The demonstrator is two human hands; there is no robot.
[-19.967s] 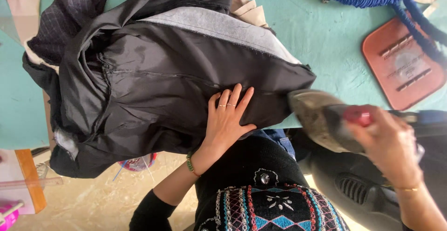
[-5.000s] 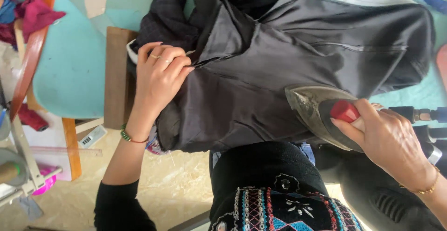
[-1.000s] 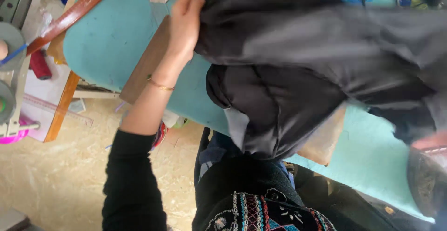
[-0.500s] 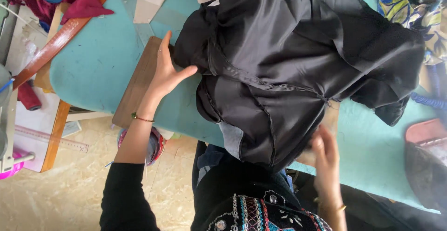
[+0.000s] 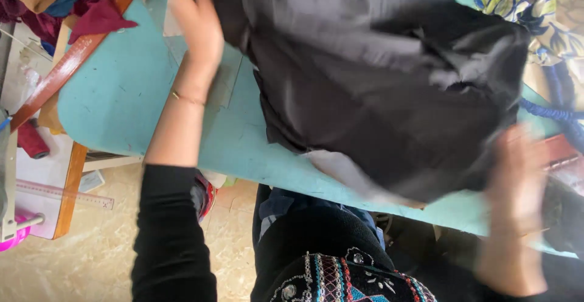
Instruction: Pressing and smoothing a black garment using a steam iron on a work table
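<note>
Nearest, the right hand (image 5: 517,186), blurred, has risen to the black garment (image 5: 377,77)'s lower right edge; its grip cannot be told. The garment has spread wider across the turquoise ironing board (image 5: 128,95). Farther off, the left hand (image 5: 198,22), fingers extended, has moved up to the cloth's left edge.

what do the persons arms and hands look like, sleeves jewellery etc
The left hand is bare, with a thin gold bracelet at the wrist and a long black sleeve pushed up the forearm. The right hand is motion-blurred and bare; any jewellery there cannot be made out.
</note>
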